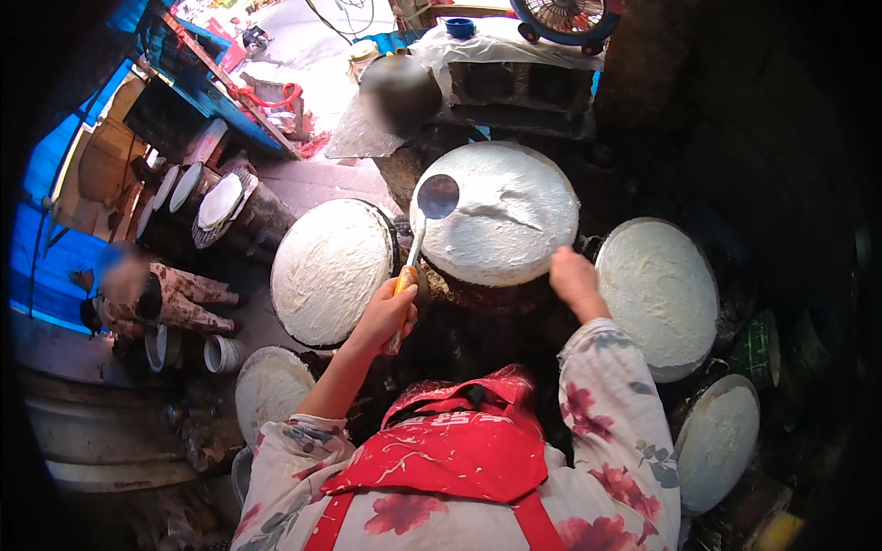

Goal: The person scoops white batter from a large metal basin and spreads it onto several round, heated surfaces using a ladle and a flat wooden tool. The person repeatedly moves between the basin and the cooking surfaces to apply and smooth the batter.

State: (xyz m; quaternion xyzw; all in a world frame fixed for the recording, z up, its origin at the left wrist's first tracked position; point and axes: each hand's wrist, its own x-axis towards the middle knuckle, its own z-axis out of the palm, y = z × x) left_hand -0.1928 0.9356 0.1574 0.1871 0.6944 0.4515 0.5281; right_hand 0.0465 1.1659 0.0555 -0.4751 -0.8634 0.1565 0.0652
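My left hand (398, 310) grips the yellow handle of a spatula (438, 196), whose round dark metal head lies over the left side of a round griddle (510, 234) coated with white batter. The coating has wrinkles near its middle. At that griddle's lower right rim is my right hand (575, 279), fingers curled in; whether they pinch the sheet's edge is unclear. Another batter-covered griddle (331, 275) is just left of my left hand, and one more (654, 296) lies right of my right hand.
Further coated griddles stand at lower left (272, 389) and lower right (716, 441). A person (182, 296) is at the far left, near white buckets (222, 354). Another person's head (400, 94) shows beyond the middle griddle. A fan (568, 14) and blue bowl (459, 27) stand behind.
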